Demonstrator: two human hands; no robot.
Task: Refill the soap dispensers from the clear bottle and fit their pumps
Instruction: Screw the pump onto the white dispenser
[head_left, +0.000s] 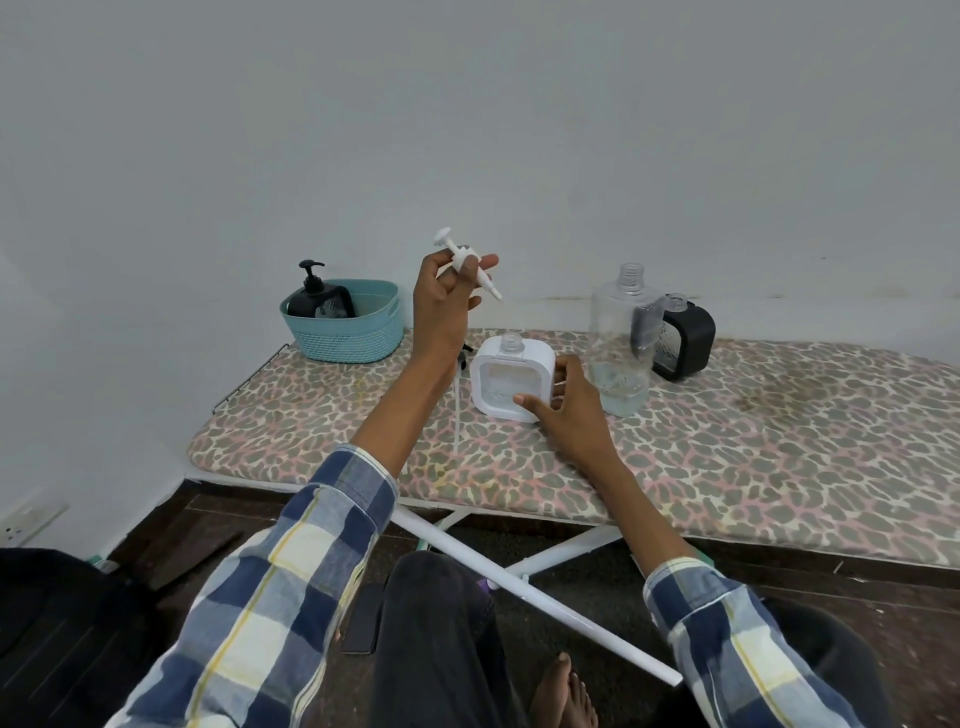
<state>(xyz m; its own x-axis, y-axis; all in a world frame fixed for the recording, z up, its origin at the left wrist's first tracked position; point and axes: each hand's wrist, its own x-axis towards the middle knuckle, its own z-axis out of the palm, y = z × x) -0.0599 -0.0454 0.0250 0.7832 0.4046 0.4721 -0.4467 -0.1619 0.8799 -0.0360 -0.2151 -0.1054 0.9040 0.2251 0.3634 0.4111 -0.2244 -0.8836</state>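
Head view: your left hand (451, 283) pinches the white pump (464, 257) above-left of the white dispenser (511, 378), stem slanting down-right toward its open neck (509, 343). Your right hand (566, 395) grips the dispenser's right side beside the clear bottle (621, 343).

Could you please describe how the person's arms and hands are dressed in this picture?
Both arms wear a checked shirt in navy, light blue and cream with thin yellow lines. The sleeves are pushed up, leaving the forearms bare. The left hand and right hand are bare too: no gloves, rings, watch or bracelet show.
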